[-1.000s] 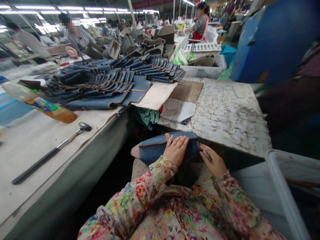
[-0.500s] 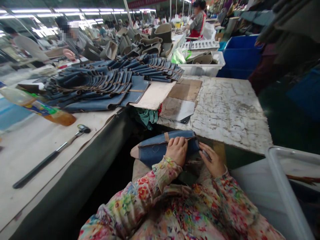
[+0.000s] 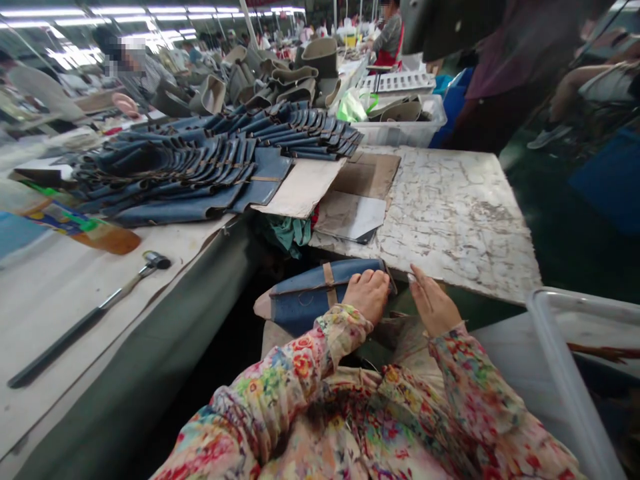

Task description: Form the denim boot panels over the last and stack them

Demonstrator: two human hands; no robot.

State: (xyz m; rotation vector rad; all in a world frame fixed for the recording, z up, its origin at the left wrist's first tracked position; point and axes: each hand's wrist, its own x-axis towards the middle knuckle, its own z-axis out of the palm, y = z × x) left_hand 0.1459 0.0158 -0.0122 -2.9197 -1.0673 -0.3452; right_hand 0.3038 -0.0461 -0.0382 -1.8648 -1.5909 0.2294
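Observation:
A blue boot shaft [image 3: 295, 310] with a tan strip across it lies sideways over my lap. From its left end sticks a pale pinkish pointed tip [image 3: 263, 305]. My left hand [image 3: 369, 293] grips the shaft near its right end, fingers bent over the top. Just to the right, apart from the shaft's edge, my right hand [image 3: 434, 303] is raised with its fingers pressed together. A small pale spot shows at its fingertips; what it holds, if anything, I cannot make out.
Stacked blue boot shafts [image 3: 200, 167] cover the table ahead. A hammer [image 3: 90, 320] and a bottle [image 3: 85, 230] lie at left. The worn white tabletop [image 3: 450, 220] is in front, with a plastic bin [image 3: 555, 353] at right. A person [image 3: 495, 93] stands beyond.
My right hand has come away from the shaft's right end and risen, fingers straighter. My left hand has slid right along the shaft. The person at right has moved left.

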